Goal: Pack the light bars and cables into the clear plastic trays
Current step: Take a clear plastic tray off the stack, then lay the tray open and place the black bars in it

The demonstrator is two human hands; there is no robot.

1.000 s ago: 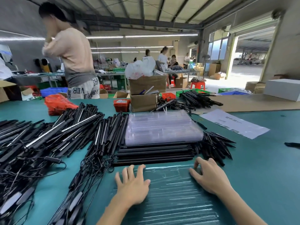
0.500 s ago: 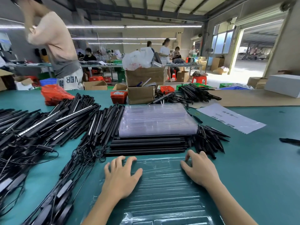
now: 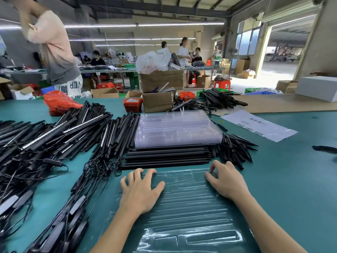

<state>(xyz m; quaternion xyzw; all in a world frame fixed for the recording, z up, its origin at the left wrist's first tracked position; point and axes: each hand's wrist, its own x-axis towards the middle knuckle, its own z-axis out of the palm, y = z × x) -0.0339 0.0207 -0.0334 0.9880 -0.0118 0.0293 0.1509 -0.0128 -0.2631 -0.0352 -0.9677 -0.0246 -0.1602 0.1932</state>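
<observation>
Workshop, green worktop | bars heaped left | both hands' fingers spread flat on tray, gripping nothing

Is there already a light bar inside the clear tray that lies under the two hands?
No, the clear tray under the left hand and right hand shows only empty moulded slots with the green table through them.

A green table carries light bars, clear trays, cartons and paper.

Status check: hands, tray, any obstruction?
Left hand and right hand flat on clear tray. Tray empty. Light bars stacked just beyond; nothing blocking.
</observation>
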